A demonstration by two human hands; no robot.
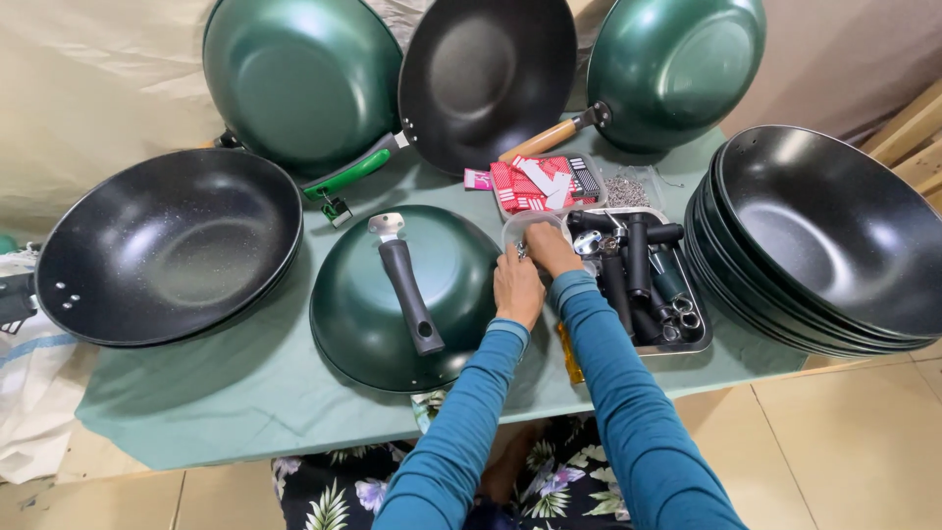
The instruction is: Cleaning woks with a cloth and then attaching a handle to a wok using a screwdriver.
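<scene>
My left hand (517, 287) and my right hand (549, 247) meet over a small clear plastic container (520, 228) at the right rim of an upside-down green wok (365, 314). Their fingers pinch something small and shiny there; what it is I cannot make out. A loose black handle with a metal bracket (404, 285) lies across the wok's bottom. Both arms wear teal sleeves.
A metal tray (699, 339) of black handles sits right of my hands, with a red packet box (540, 184) and loose screws (626, 189) behind it. Stacked black woks (834, 236) stand right, one black wok (167, 245) left, and three woks lean at the back.
</scene>
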